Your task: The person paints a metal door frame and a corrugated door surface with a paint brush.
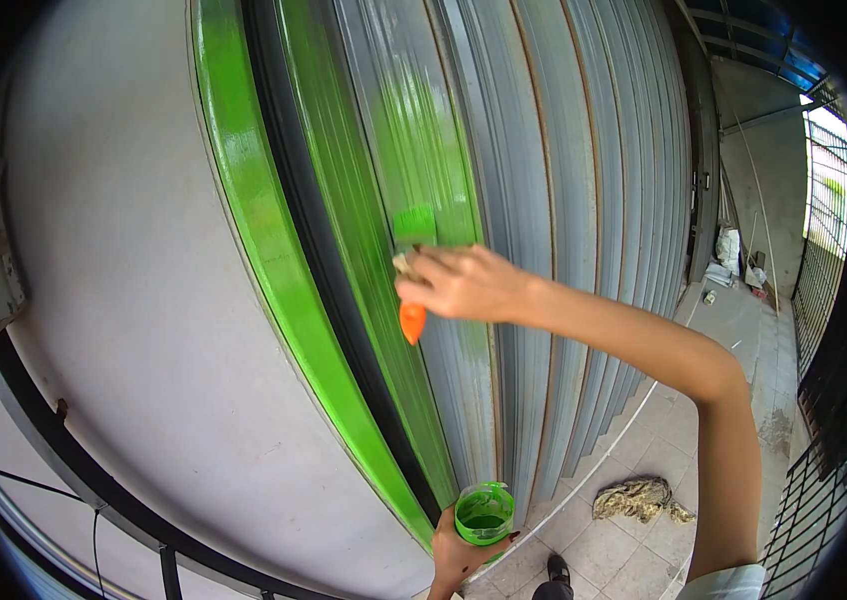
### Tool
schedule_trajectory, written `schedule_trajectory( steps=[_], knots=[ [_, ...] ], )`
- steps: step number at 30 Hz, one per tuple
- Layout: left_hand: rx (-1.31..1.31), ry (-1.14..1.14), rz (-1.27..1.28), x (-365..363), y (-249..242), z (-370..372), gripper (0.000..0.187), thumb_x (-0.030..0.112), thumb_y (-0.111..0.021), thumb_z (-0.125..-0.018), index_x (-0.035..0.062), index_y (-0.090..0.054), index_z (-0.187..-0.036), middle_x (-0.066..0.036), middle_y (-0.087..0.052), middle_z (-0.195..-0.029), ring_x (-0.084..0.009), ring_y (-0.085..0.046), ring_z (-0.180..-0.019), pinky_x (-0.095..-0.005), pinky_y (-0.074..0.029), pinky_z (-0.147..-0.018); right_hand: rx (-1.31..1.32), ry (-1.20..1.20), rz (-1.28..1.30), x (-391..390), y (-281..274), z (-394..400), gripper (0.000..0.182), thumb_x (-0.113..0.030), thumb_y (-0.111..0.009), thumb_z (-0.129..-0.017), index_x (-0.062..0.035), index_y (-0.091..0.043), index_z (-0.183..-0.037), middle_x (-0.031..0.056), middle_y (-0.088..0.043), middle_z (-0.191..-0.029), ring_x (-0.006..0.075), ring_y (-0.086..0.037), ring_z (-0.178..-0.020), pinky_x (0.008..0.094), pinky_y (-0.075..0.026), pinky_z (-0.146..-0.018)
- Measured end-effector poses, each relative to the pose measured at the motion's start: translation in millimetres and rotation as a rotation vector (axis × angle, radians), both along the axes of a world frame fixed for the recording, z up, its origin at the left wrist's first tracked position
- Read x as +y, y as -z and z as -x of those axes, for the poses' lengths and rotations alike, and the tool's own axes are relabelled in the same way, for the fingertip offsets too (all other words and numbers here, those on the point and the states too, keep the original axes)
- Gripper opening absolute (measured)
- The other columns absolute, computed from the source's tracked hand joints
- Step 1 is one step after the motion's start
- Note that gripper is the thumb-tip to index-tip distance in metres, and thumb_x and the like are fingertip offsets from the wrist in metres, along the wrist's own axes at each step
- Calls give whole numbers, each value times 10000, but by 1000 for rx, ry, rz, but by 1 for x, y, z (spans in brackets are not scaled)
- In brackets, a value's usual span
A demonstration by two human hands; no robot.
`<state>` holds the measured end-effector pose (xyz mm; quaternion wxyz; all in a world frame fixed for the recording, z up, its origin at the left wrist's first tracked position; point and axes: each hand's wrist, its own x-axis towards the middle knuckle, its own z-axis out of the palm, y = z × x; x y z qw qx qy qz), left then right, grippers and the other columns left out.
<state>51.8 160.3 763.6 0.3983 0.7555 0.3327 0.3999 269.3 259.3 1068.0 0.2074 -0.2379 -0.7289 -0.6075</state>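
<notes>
My right hand (pixel 464 284) is closed round a paintbrush (pixel 412 322) with an orange handle. Its green-coated bristles point upward and touch a grey corrugated metal panel (pixel 449 90), where patches of wet green paint show. Low in the view, my left hand (pixel 459 556) grips a clear cup of green paint (pixel 485 512) from the side and below, its open top facing up. Left of the brush, a bright green strip (pixel 254 190) and a dark vertical channel (pixel 314 230) run beside green-painted ribs.
A white wall (pixel 134 240) fills the left side, with a dark curved rail (pixel 74 465) below. A crumpled cloth (pixel 639 498) lies on the tiled floor (pixel 594 550) near a shoe (pixel 558 570). Metal grilles (pixel 819 500) and small white items (pixel 728 250) are at right.
</notes>
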Motion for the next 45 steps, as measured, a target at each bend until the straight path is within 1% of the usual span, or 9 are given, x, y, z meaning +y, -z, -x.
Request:
schedule_trajectory(
  steps=[7,16,19,21,23,26,30,35,45],
  knots=[
    [6,-7,11,-3,-1,2,719,278,-946,-528,-24,-612,-1088,-129,-722,-997,-215,-710,-920,-335,-553,-822,-34,-28,457,-24,110,-1,111,-52,-644,-836,-46,-550,-895,152,-665,-850,221,-708,-664,290,-590,-482],
    [3,33,27,-4,1,-3,832,366,-940,-525,-51,-582,-1151,-159,-709,-1009,-269,-708,-917,-364,-552,-811,210,-25,31,-14,-90,6,265,38,-649,-745,-67,-546,-965,103,-659,-920,229,-694,-668,299,-573,-467],
    [-1,29,22,-5,0,-4,827,360,-941,-524,-49,-583,-1148,-156,-711,-1009,-269,-708,-919,-365,-552,-813,116,-73,106,-2,-35,11,133,-46,-622,-818,-67,-555,-931,100,-618,-737,255,-671,-593,351,-556,-453],
    [-5,21,29,-4,2,-4,824,355,-941,-523,-46,-584,-1149,-153,-712,-1011,-267,-708,-924,-365,-552,-817,-25,-47,157,7,26,4,111,-22,-624,-836,-54,-546,-907,137,-666,-939,219,-697,-659,291,-565,-434],
    [-14,31,26,-2,1,-4,822,351,-941,-523,-42,-587,-1152,-151,-712,-1018,-265,-707,-930,-365,-552,-820,-10,-86,303,-5,59,7,128,-19,-637,-831,-56,-569,-933,125,-675,-931,220,-704,-657,292,-561,-433],
    [-9,19,9,-3,-4,0,762,313,-943,-530,-28,-598,-1118,-135,-716,-1013,-229,-707,-930,-347,-554,-824,286,-76,499,-30,52,17,143,-36,-655,-819,-53,-588,-944,125,-660,-769,251,-689,-621,330,-545,-460],
    [15,0,-14,-4,-6,-1,740,301,-946,-530,-23,-604,-1102,-130,-719,-1007,-214,-708,-926,-339,-555,-825,847,-606,68,-11,-31,17,129,-59,-662,-876,-22,-601,-984,125,-724,-915,255,-731,-751,306,-571,-540],
    [23,5,12,-2,-3,-2,824,351,-940,-509,-45,-593,-1143,-158,-697,-1039,-270,-705,-934,-369,-554,-818,984,-819,-185,29,-80,32,165,-20,-666,-855,-21,-570,-989,129,-724,-891,258,-735,-772,322,-607,-617],
    [6,-15,-12,-1,0,3,735,301,-948,-528,-31,-614,-1092,-134,-723,-991,-213,-712,-911,-334,-554,-820,1146,-581,41,20,76,37,208,-28,-683,-848,-54,-545,-1000,113,-732,-933,245,-733,-741,322,-588,-621]
  ],
)
